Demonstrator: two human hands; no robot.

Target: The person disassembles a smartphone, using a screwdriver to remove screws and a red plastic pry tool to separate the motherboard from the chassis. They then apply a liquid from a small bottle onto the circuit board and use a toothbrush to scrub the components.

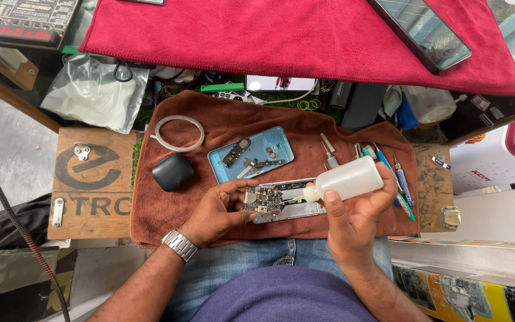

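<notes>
A: What is held over the brown cloth [222,128]?

B: An opened phone body with a dark circuit board and a silver frame [278,203] is held flat on the cloth, just above the lap. It is gripped at its left end by the left hand [219,211], with the thumb and fingers pinched around the board. A small see-through plastic squeeze bottle with a thin nozzle [350,180] is wrapped tight in the right hand [353,217].

A: How much of the work looks done?

B: The back is already taken off, it seems. A light blue phone back cover [251,154] is laid face up just behind the phone, and a few small dark parts are kept in it. The board is bare, so it looks as if the opening-up is finished. The nozzle tip is held right at the board, so the middle of the job is guessed. No drop can be seen. The phone is not yet put back together.

A: Which way are the things pointed?

B: The bottle is laid almost sideways, with its long side run from right to left and the nozzle aimed left and a bit down at the board. The phone's long side is also run left to right.

A: What else is seen nearby?

B: A black rounded case [173,172] and a ring of clear tape [179,133] are set to the left. Thin blue and green tools [402,179] are lined up on the right.
</notes>
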